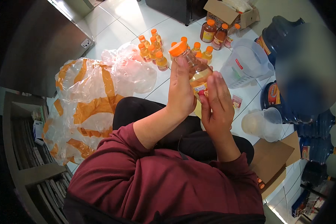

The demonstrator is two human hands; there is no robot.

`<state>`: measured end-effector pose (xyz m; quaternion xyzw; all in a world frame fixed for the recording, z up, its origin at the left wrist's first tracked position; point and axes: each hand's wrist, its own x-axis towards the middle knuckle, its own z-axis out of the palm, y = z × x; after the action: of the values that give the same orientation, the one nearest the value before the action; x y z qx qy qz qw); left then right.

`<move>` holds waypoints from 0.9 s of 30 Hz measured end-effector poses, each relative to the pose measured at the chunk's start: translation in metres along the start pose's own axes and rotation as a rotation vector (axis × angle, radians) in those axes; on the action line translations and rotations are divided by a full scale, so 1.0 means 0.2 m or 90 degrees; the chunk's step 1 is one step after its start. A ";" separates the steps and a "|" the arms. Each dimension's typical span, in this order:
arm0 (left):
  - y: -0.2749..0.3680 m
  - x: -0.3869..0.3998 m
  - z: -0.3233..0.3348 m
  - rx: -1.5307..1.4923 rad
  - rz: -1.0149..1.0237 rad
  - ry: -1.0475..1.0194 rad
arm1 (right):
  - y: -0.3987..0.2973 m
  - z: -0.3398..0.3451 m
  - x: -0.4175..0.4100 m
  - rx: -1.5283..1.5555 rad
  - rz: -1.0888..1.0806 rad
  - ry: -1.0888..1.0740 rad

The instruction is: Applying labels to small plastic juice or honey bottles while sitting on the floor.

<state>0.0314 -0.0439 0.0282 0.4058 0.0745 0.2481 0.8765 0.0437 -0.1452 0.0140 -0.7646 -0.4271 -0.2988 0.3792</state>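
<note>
A clear plastic bottle (196,67) with an orange screw cap is tilted between my hands above my lap. My left hand (182,84) holds it from the left side, its thumb near the bottle's neck. My right hand (218,100) presses fingers and thumb against the coloured label low on the bottle. Beyond, small orange-capped bottles of yellow drink (161,61) stand grouped on the tiled floor; more stand behind the held bottle, partly hidden. A printed label (237,101) lies on the floor right of my right hand.
Crumpled clear plastic with orange tape (92,103) lies at left. Larger orange-capped bottles (208,31) stand near an open cardboard box (226,12). At right are a big measuring jug (243,64), a smaller plastic jug (261,124), blue water gallons (315,149) and a cardboard box (271,156).
</note>
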 end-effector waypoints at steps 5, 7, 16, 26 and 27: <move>0.02 -0.03 0.00 -0.022 -0.018 -0.031 | 0.01 -0.04 0.04 0.171 0.203 -0.097; 0.01 -0.03 -0.01 -0.030 -0.023 -0.037 | 0.02 -0.03 0.03 0.179 0.210 -0.104; -0.05 0.01 -0.05 0.093 -0.056 -0.072 | 0.08 -0.01 -0.05 0.576 0.533 -0.137; -0.14 -0.04 -0.05 0.183 -0.054 -0.073 | 0.06 0.09 -0.07 0.653 0.772 0.109; -0.13 -0.03 -0.06 0.171 -0.082 -0.071 | 0.06 0.09 -0.07 0.654 0.773 0.106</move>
<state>0.0320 -0.0538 0.0011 0.5267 0.0843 0.1565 0.8312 0.0497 -0.1398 -0.0100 -0.5685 0.0095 0.1380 0.8109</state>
